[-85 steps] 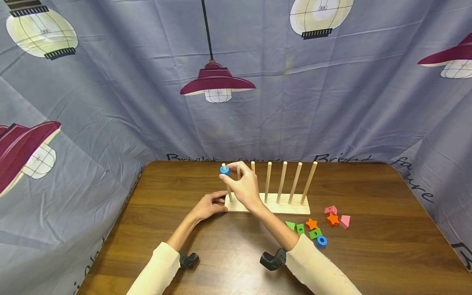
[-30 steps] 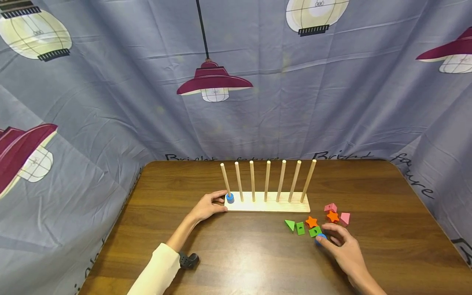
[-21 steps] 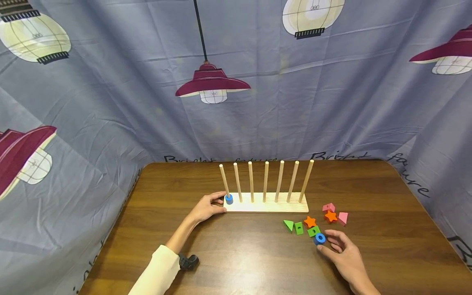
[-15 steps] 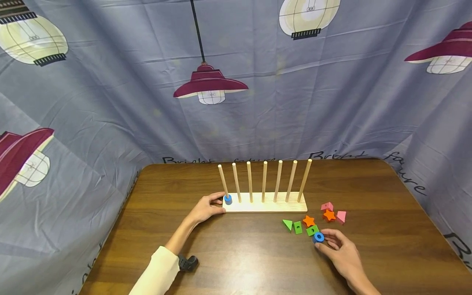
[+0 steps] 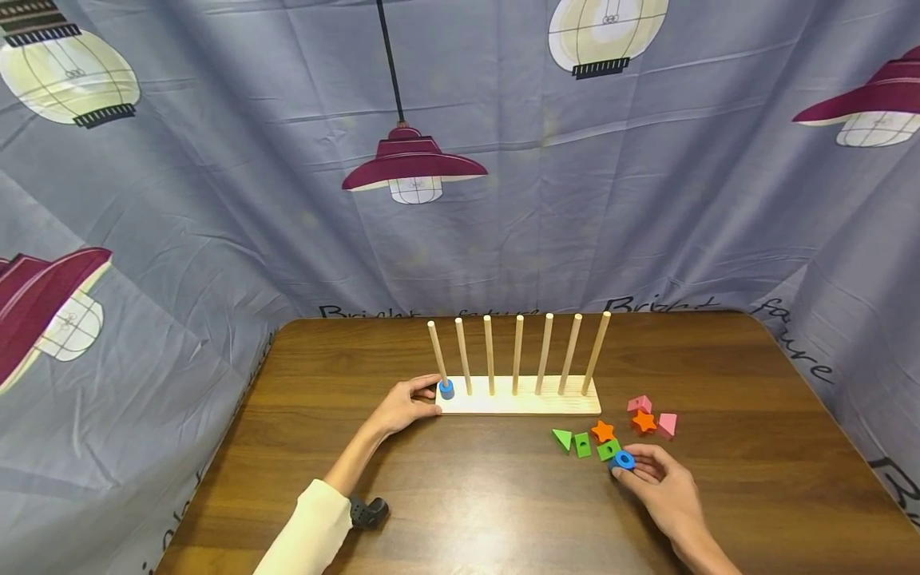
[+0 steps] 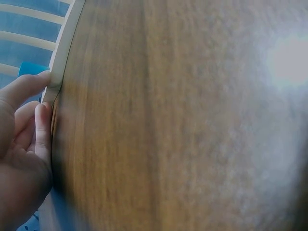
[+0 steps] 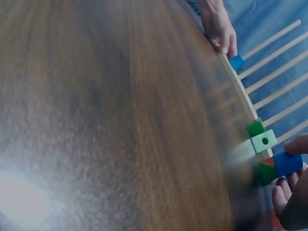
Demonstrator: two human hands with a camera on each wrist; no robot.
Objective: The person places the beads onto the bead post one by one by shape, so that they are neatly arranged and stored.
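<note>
Right hand [image 5: 664, 495], lower right, pinched a blue ring [image 5: 616, 461] (tilted now; upright between looser fingers moments earlier), so pickup seemed begun. Left hand [image 5: 398, 407], mid-frame, gripped the left end of the peg board [image 5: 503, 406]. Another blue ring [image 5: 446, 392] sat around the foot of the leftmost peg [image 5: 437, 351].

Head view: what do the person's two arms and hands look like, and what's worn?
The left hand is ungloved; its arm has a plain cream fabric sleeve, with a curved black device by the cuff. The right hand is also ungloved, with no sleeve in frame.
</note>
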